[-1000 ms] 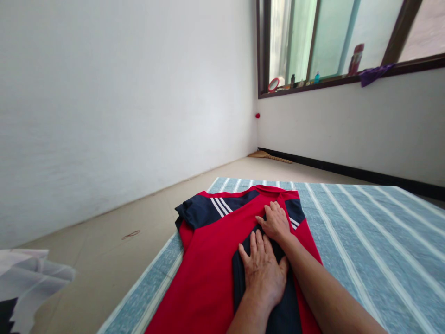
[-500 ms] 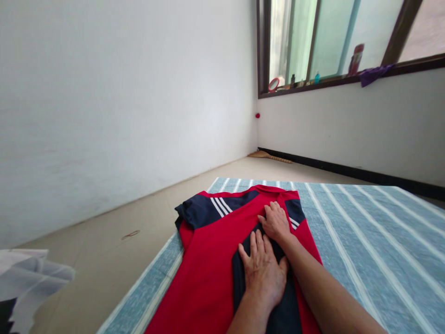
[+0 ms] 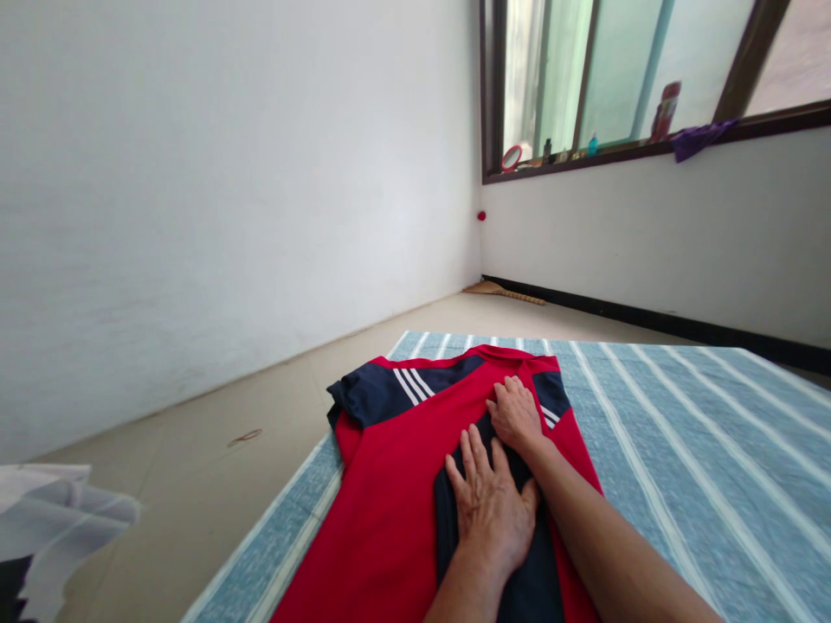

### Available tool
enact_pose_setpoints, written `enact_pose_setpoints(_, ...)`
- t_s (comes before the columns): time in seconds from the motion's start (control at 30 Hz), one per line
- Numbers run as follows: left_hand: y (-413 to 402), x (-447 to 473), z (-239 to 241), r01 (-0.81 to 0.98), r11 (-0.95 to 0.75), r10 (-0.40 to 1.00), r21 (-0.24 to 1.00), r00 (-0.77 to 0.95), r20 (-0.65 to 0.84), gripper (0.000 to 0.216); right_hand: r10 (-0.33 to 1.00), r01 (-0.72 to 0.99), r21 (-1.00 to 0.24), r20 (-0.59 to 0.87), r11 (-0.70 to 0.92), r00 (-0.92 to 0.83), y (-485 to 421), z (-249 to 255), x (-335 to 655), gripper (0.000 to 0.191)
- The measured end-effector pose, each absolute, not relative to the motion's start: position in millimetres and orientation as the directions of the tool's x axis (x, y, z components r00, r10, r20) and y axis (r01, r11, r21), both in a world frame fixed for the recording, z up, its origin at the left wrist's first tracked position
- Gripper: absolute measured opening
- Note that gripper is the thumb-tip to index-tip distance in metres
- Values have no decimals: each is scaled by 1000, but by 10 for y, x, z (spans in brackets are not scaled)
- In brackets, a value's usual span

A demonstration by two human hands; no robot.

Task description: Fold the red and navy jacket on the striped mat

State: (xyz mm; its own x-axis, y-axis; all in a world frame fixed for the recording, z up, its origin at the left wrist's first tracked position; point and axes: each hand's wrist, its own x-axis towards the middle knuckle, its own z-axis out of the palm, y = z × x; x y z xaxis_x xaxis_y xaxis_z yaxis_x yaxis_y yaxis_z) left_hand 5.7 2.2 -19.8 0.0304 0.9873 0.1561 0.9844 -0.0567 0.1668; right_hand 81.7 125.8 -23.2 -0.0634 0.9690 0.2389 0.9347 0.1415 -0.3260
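Two open hands pressed the red shirt (image 3: 389, 484) flat.
My left hand (image 3: 493, 512) spread its fingers on the navy panel (image 3: 447, 536), my right hand (image 3: 518, 415) flat beyond, gripping nothing; the shirt lay on the striped mat (image 3: 681, 450).

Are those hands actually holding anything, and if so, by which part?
Nothing is held. The left hand lies flat, palm down, on the red and navy shirt; the right hand presses flat farther up, near its striped shoulder.

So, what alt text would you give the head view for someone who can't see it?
The left hand and right hand lie flat on a red and navy shirt spread over a blue striped mat. White walls and a window stand beyond.
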Motion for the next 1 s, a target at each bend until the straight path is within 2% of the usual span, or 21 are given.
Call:
enact_pose_setpoints(0.7,-8,80,-17,986,-42,997,159,31,70,70,970,939,-316,236,135,-60,1259,-246,815,35)
enact_pose_setpoints(1.0,9,79,-90,989,-48,995,142,35,92,71,968,938,-323,248,129,-47,1265,-267,818,35)
